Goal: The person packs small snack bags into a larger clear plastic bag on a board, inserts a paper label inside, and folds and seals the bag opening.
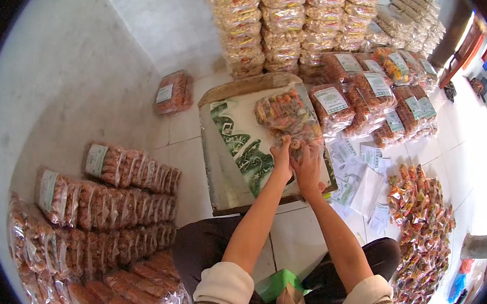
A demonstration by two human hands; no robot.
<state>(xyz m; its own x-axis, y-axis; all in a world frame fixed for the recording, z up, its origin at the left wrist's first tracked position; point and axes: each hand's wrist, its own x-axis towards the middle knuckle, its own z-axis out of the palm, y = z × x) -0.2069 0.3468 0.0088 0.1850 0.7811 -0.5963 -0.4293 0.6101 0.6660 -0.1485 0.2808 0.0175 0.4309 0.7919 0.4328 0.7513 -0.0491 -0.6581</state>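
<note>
In both hands [281, 153] [308, 164], a bag [282, 110].

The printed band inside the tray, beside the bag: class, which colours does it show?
Dark green and white; the printed band shows best in the head view.

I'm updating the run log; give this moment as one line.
left hand: at near end of filled bag; right hand: same end; bag: on rimmed tray; loose labels: right of tray
</note>
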